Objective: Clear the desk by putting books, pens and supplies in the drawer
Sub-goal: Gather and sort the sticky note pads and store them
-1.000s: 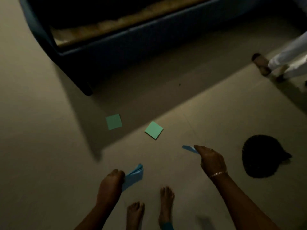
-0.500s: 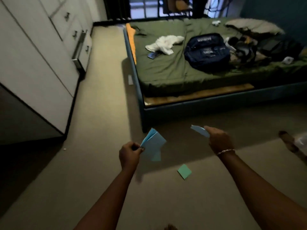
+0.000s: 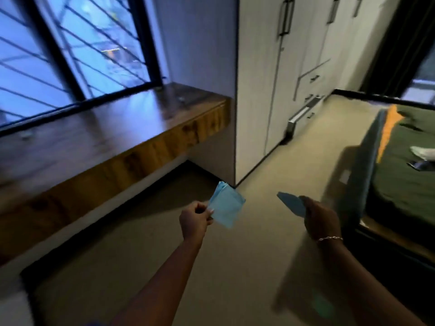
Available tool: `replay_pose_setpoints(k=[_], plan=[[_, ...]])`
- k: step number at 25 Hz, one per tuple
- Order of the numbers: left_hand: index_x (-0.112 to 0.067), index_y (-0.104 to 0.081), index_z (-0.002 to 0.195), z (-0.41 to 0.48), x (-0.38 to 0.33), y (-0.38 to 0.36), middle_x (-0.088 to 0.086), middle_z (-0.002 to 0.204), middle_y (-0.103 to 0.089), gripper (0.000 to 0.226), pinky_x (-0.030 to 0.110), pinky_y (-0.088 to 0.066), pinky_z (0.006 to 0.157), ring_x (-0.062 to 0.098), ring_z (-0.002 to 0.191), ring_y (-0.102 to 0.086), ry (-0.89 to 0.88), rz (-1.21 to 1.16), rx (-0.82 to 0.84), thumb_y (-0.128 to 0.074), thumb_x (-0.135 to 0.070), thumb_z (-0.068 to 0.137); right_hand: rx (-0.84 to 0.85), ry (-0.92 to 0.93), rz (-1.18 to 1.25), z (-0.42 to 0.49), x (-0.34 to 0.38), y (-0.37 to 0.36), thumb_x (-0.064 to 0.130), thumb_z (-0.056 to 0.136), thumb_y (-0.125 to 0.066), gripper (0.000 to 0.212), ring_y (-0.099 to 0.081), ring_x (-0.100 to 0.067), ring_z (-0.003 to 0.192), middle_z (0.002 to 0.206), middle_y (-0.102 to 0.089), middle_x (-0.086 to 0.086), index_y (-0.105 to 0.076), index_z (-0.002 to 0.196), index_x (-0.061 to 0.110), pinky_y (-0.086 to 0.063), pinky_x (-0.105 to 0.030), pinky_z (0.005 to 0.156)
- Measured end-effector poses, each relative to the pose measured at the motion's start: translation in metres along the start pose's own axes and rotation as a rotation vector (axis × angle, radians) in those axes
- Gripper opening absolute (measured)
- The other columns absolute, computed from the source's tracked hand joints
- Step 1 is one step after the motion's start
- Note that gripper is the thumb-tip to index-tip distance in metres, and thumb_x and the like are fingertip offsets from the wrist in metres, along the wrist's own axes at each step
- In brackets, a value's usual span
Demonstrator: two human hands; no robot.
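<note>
My left hand pinches a small stack of light blue paper notes by one edge, held out at waist height above the floor. My right hand, with a bracelet at the wrist, grips a darker blue note that sticks out to the left of the fingers. The wooden desk runs along the window on the left, its top bare apart from small blurred spots. A drawer low in the white wardrobe stands pulled out, far ahead of both hands.
White wardrobe doors rise beyond the desk's right end. A bed with a green sheet fills the right side. Beige floor runs between desk and bed toward the wardrobe. A barred window sits behind the desk.
The view has swung up and left from the floor and bed to the desk and wardrobe. Both hands still hold their blue notes; the green notes on the floor are out of view.
</note>
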State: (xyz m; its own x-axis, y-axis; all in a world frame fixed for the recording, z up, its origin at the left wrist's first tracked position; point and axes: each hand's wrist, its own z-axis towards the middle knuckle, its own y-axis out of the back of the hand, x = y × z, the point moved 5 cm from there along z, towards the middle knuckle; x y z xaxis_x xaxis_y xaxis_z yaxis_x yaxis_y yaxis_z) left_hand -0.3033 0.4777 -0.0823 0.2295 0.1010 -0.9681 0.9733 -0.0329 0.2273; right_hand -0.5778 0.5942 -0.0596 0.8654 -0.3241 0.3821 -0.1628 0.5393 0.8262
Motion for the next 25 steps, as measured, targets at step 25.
replay_pose_setpoints(k=[25], plan=[[-0.001, -0.052, 0.116, 0.135, 0.093, 0.568, 0.014, 0.11, -0.057, 0.03, 0.027, -0.053, 0.068, 0.014, 0.075, -0.057, 0.335, -0.459, -1.065, -0.059, -0.002, 0.087, 0.834, 0.071, 0.856, 0.048, 0.669, -0.324, -0.007, 0.08, -0.058, 0.03, -0.062, -0.037, 0.096, 0.104, -0.066, -0.019, -0.063, 0.109, -0.003, -0.05, -0.052, 0.088]])
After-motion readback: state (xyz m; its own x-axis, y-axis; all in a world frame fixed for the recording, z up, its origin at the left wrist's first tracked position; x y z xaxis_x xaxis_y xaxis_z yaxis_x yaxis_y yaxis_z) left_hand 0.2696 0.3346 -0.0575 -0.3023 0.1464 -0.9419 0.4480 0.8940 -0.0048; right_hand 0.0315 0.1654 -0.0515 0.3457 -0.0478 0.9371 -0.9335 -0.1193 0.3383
